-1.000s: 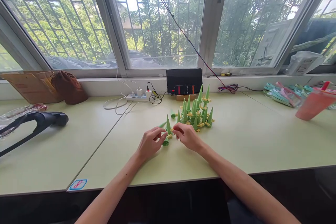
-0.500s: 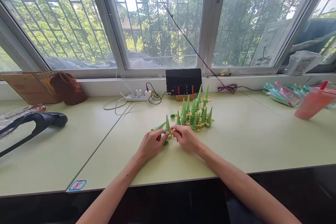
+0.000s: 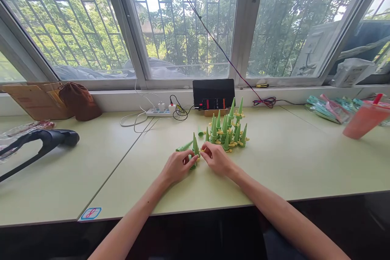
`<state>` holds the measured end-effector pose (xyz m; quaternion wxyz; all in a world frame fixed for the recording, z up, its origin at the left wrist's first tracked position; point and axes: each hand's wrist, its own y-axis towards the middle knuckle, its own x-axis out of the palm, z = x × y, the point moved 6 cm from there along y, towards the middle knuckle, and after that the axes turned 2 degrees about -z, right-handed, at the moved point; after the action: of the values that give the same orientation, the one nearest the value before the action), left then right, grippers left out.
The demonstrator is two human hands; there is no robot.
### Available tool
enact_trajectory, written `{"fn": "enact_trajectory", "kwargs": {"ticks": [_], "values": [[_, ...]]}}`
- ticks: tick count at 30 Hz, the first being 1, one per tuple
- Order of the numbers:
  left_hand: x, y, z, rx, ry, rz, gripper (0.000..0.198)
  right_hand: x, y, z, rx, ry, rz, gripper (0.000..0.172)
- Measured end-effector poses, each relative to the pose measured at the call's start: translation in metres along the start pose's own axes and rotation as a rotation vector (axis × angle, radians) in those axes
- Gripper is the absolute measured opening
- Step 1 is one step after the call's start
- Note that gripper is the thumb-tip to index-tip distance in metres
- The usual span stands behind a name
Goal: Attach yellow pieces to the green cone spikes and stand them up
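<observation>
My left hand [image 3: 179, 165] is closed, thumb and fingers pinching the base of a green cone [image 3: 196, 146] that stands upright. Close beside it, my right hand [image 3: 217, 158] is closed too, with a small yellow piece [image 3: 202, 150] at its fingertips. Another green cone [image 3: 184, 146] lies on its side just behind my left hand. Partly under the left fingers, a round green part [image 3: 193, 167] shows. Behind my right hand stands a cluster of upright green cones [image 3: 224, 128] with yellow pieces at their bases, some stacked higher than others.
A phone [image 3: 213, 104] leans before a dark tablet [image 3: 213, 89] at the back of the table [image 3: 128, 187]. Left of them sits a power strip [image 3: 160, 110] with cables. A red cup [image 3: 364, 120] and plastic packets [image 3: 326, 109] are at the right, a brown pouch [image 3: 81, 101] at the left.
My right hand has shifted slightly right and up, widening the gap to my left hand. The left hand keeps its place at the cone.
</observation>
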<state>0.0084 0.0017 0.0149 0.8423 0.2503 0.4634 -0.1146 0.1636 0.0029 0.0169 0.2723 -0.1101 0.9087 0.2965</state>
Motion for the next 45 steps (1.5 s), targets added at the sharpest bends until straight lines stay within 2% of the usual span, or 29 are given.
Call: {"fn": "enact_trajectory", "kwargs": {"ticks": [9,20,36,45], "values": [[-0.004,-0.001,0.006,0.003,-0.025,0.018,0.024,-0.002,0.001,0.008,0.097,0.051,0.023,0.006],[-0.005,-0.002,0.001,0.054,-0.055,0.078,0.027,-0.001,0.001,0.014,0.199,0.178,-0.008,0.013],[-0.007,-0.002,0.003,0.063,-0.091,0.101,0.029,0.005,0.001,0.012,0.199,0.297,-0.122,0.020],[-0.008,-0.001,0.005,0.078,-0.118,0.095,0.040,0.008,0.000,0.013,0.232,0.376,-0.166,0.023]]}}
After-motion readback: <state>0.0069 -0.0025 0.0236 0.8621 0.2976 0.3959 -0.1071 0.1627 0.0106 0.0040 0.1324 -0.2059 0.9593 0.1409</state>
